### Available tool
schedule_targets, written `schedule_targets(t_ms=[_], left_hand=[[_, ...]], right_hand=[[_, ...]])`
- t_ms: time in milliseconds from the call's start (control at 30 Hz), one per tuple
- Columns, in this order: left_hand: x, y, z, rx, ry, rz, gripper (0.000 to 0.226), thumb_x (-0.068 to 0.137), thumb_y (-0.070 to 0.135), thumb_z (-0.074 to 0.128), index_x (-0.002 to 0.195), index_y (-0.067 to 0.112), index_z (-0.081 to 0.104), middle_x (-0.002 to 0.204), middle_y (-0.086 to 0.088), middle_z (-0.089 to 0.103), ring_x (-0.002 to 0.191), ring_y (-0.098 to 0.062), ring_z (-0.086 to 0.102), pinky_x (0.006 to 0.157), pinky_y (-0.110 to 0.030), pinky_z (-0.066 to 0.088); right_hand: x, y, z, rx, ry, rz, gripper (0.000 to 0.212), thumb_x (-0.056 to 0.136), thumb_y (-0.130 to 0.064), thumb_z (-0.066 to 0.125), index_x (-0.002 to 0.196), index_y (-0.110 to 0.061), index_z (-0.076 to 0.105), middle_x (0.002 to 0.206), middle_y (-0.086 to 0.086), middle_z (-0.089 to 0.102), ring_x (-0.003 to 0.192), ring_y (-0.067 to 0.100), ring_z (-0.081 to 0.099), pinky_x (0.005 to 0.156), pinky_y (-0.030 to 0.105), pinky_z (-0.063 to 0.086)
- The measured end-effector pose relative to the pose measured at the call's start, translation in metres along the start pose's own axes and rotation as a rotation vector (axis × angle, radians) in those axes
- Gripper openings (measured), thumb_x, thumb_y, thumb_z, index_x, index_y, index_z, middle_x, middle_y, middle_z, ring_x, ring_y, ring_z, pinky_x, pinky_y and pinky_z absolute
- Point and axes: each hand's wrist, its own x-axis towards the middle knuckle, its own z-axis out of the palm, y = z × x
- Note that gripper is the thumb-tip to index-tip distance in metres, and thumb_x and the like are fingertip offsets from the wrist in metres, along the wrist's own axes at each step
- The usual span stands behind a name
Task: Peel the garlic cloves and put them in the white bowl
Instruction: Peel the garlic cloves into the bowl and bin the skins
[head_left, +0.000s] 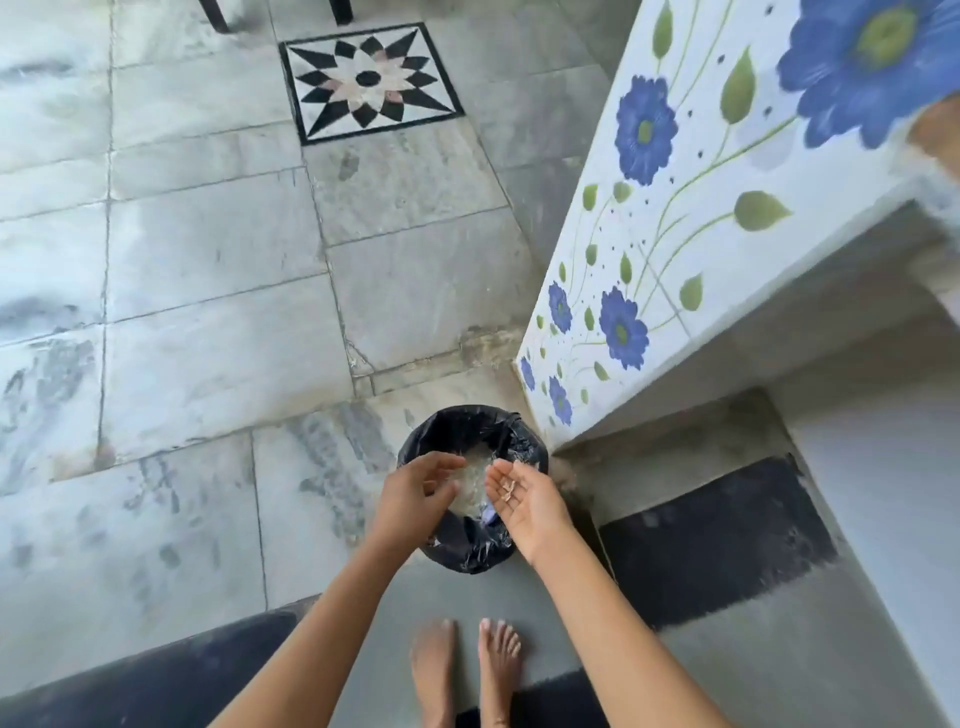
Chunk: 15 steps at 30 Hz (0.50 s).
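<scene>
A grey marble floor (208, 260) fills most of the view, with a black-and-white star inlay tile (370, 80) set in it far ahead. To the right rises a white tiled panel (701, 234) painted with blue flowers and green leaves. At the foot of its near corner stands a small bin (467, 421) lined with a black plastic bag, and crumpled clear plastic (470, 483) lies inside.

Both bare forearms reach forward and down from the bottom edge and meet over the bin's mouth. The right hand (524, 499) is turned palm up and tilted toward the left, its fingers (501, 470) straight and close together, gripping nothing. A few small pale scraps of garlic skin (508, 491) lie loose on the fingers near the palm. The left hand (415, 493) shows its back to the camera, just beside the right but apart from it. Its fingers (441, 462) are loosely bent and spread, the thumb below them, with nothing seen held between.

Two bare feet (462, 670) stand on the floor just short of the bin.
</scene>
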Motion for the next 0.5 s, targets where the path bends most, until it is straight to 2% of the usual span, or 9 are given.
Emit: schedule_targets(t_ms=[100,133,200,267,333,367,400,433,500], left_hand=[[0.055,-0.057,0.031,0.026,-0.001,-0.015,0.024,0.086,0.004,0.062,0.104,0.020,0.068,0.100,0.006,0.068,0.090,-0.001,0.060,0.080,-0.008,0.046],[0.070,-0.074,0.043,0.023,0.002,-0.019,0.024,0.086,0.003,0.062,0.102,0.021,0.068,0.099,0.007,0.067,0.089,0.001,0.059,0.082,-0.010,0.048],[0.093,-0.110,0.065,0.020,0.040,-0.026,0.025,0.086,0.003,0.060,0.101,0.021,0.067,0.097,0.008,0.066,0.088,-0.001,0.059,0.086,-0.020,0.050],[0.103,-0.134,0.084,0.138,0.121,0.003,0.023,0.087,0.006,0.059,0.106,0.016,0.068,0.102,0.003,0.067,0.088,-0.009,0.061,0.078,-0.020,0.047],[0.105,-0.146,0.103,0.245,0.199,0.109,0.026,0.089,0.016,0.055,0.113,0.013,0.065,0.113,-0.001,0.065,0.095,-0.017,0.061,0.076,-0.021,0.043],[0.104,-0.146,0.112,0.210,0.180,0.188,0.030,0.090,0.022,0.051,0.116,0.013,0.064,0.118,-0.001,0.064,0.104,-0.016,0.059,0.084,-0.021,0.042],[0.103,-0.148,0.120,0.142,0.113,0.271,0.035,0.091,0.026,0.046,0.120,0.013,0.062,0.123,-0.001,0.062,0.114,-0.013,0.055,0.094,-0.020,0.039],[0.103,-0.153,0.131,0.078,0.004,0.324,0.040,0.093,0.030,0.042,0.125,0.013,0.060,0.130,-0.003,0.058,0.124,-0.011,0.048,0.104,-0.019,0.033],[0.107,-0.180,0.148,0.055,-0.200,0.257,0.047,0.095,0.036,0.038,0.136,0.015,0.051,0.143,-0.006,0.046,0.137,-0.015,0.036,0.114,-0.027,0.024]], right_hand=[[0.078,0.014,-0.003,-0.056,0.065,0.038,0.028,0.100,-0.013,0.040,0.084,0.001,0.059,0.061,0.007,0.065,0.068,0.017,0.058,0.055,0.020,0.051],[0.104,0.018,-0.007,-0.071,0.081,0.048,0.028,0.101,-0.016,0.040,0.089,0.001,0.059,0.067,0.007,0.066,0.070,0.017,0.058,0.058,0.021,0.050],[0.150,0.029,-0.018,-0.125,0.087,0.091,0.034,0.102,-0.028,0.037,0.110,-0.001,0.057,0.090,0.009,0.064,0.079,0.017,0.057,0.065,0.024,0.045],[0.179,0.035,-0.029,-0.198,0.061,0.160,0.047,0.101,-0.040,0.033,0.125,-0.005,0.052,0.107,0.007,0.059,0.080,0.016,0.053,0.064,0.026,0.039],[0.201,0.040,-0.040,-0.217,0.036,0.235,0.052,0.100,-0.046,0.032,0.131,-0.009,0.049,0.122,0.010,0.055,0.080,0.021,0.055,0.067,0.030,0.043],[0.208,0.041,-0.043,-0.198,0.019,0.263,0.052,0.099,-0.048,0.032,0.131,-0.011,0.049,0.130,0.015,0.053,0.092,0.029,0.059,0.078,0.036,0.048],[0.211,0.041,-0.045,-0.155,-0.010,0.286,0.054,0.099,-0.050,0.031,0.130,-0.010,0.050,0.135,0.018,0.051,0.109,0.035,0.057,0.093,0.044,0.046],[0.213,0.041,-0.046,-0.104,-0.031,0.305,0.056,0.098,-0.051,0.030,0.126,-0.008,0.052,0.133,0.020,0.052,0.118,0.035,0.053,0.100,0.046,0.041],[0.214,0.038,-0.045,-0.067,-0.063,0.305,0.057,0.099,-0.051,0.027,0.124,-0.006,0.051,0.129,0.017,0.054,0.126,0.032,0.047,0.099,0.045,0.037]])
